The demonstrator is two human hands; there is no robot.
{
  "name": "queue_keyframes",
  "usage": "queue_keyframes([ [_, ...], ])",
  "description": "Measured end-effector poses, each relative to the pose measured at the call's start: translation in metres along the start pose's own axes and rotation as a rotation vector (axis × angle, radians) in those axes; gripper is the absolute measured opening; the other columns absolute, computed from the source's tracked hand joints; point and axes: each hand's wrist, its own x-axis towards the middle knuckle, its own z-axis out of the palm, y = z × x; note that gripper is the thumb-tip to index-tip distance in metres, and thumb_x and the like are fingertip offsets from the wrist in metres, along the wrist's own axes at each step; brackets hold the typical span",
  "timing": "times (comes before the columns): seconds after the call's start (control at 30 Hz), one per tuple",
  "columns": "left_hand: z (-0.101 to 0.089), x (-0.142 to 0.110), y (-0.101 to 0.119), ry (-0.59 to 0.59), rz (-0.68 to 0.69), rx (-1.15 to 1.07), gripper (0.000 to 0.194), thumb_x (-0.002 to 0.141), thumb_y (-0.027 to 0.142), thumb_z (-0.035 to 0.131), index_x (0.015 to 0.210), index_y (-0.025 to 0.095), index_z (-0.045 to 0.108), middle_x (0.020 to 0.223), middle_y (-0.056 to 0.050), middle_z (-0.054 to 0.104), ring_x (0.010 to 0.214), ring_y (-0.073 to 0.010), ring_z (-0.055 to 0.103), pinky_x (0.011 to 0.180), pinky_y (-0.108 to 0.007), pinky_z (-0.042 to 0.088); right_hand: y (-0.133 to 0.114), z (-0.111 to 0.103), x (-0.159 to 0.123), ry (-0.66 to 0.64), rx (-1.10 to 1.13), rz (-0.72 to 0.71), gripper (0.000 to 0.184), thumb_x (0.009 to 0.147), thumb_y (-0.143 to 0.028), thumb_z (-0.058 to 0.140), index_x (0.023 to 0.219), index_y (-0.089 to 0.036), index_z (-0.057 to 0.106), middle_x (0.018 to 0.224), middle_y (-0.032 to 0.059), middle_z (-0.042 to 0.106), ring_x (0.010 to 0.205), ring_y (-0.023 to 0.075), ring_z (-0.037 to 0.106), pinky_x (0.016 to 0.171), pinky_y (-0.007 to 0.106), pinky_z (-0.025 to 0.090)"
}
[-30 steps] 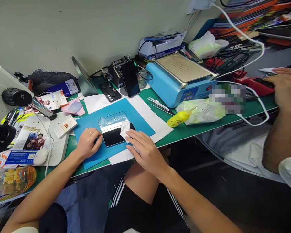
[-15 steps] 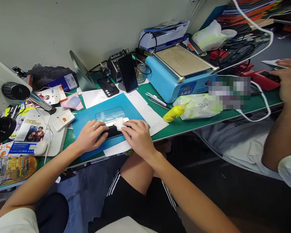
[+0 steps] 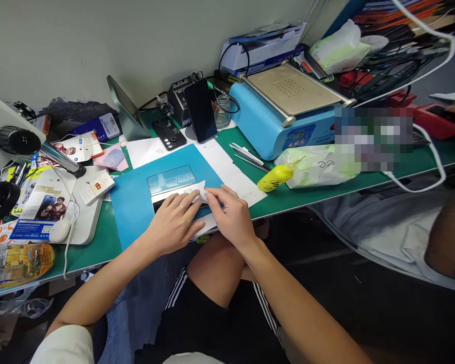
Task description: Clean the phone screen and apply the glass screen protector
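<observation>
A dark, glossy phone-sized screen point(image 3: 170, 179) lies flat on a blue mat point(image 3: 131, 202), its upper half reflecting light. My right hand point(image 3: 230, 215) pinches a small white wipe point(image 3: 200, 188) above the screen's right side. My left hand point(image 3: 176, 221), with a ring on one finger, reaches over the screen's lower part with its fingers stretched out. Its fingertips come up to the wipe; whether they grip it I cannot tell. Both hands hide much of the screen's near half.
White paper point(image 3: 238, 182) extends under the mat. To the right are tweezers point(image 3: 248, 154), a yellow bottle point(image 3: 275, 177) and a blue heating-plate machine point(image 3: 284, 111). A phone on a stand point(image 3: 200, 111) is behind; a microscope point(image 3: 15, 136) stands left. Another person's arm point(image 3: 449, 227) is at far right.
My left hand has moved right, from beside the screen to over it, with its fingers extending. My right hand has shifted slightly right with the wipe, and both hands now meet around it.
</observation>
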Motion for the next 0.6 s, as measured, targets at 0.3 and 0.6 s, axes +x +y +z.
queue_keyframes([
  [0.3,0.03,0.018,0.011,0.231,-0.241,-0.064,0.029,0.108,0.027,0.047,0.134,0.017,0.051,0.111,-0.014,0.075,0.103,-0.0295,0.069,0.088,-0.045,0.055,-0.007,0.002,-0.007,0.005,0.055,0.047,0.031,0.107,-0.036,0.045,0.11,-0.023,0.074,0.099,0.0077,0.081,0.09,0.0239,0.077,0.081,0.034,0.06],
  [0.6,0.023,-0.003,-0.003,0.202,-0.114,-0.032,0.028,0.107,0.016,0.044,0.12,0.021,0.068,0.099,-0.009,0.071,0.094,-0.0233,0.068,0.086,-0.04,0.056,0.006,0.007,-0.008,0.082,-0.049,-0.017,0.031,0.107,-0.033,0.044,0.112,-0.024,0.073,0.111,0.0118,0.08,0.108,0.0282,0.074,0.107,0.05,0.052],
])
